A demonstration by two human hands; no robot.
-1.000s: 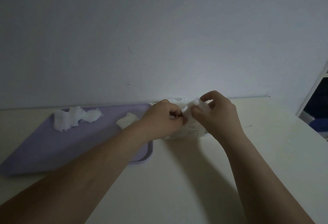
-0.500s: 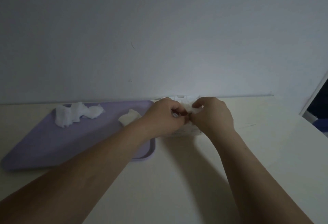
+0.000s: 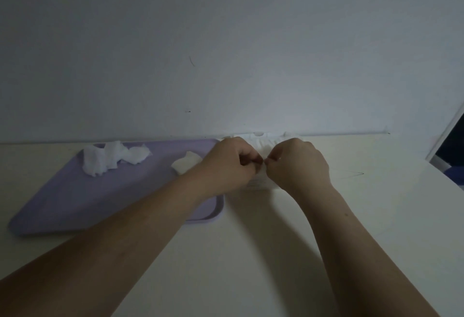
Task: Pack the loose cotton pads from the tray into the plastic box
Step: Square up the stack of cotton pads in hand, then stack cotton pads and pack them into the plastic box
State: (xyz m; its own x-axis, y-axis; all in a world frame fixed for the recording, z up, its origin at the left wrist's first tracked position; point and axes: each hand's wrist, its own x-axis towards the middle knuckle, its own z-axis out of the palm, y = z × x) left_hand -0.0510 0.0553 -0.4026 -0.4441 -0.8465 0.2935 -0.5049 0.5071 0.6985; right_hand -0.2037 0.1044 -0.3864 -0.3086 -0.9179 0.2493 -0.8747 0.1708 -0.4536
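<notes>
1. Your right hand [image 3: 298, 166] has come down from its raised hold of 1 second ago and now meets your left hand [image 3: 229, 166] over the clear plastic box [image 3: 259, 183], so this pad is going in.
2. Both hands are curled tight, pinching 1 thin white cotton pad [image 3: 263, 164] between them.
3. A fluffy, crumpled clump of white pads [image 3: 110, 158] and 1 single flat pad [image 3: 187, 164] lie on the smooth lilac plastic tray [image 3: 75, 198], left of the box.

Soft fluff vs. smooth plastic
Cotton pads [image 3: 110, 159] fluffy and fibrous, tray [image 3: 75, 203] smooth matt lilac plastic, plastic box [image 3: 258, 183] thin and milky translucent (mostly hidden tbh), table [image 3: 251, 266] smooth matt cream, wall [image 3: 226, 40] flat matt paint.
</notes>
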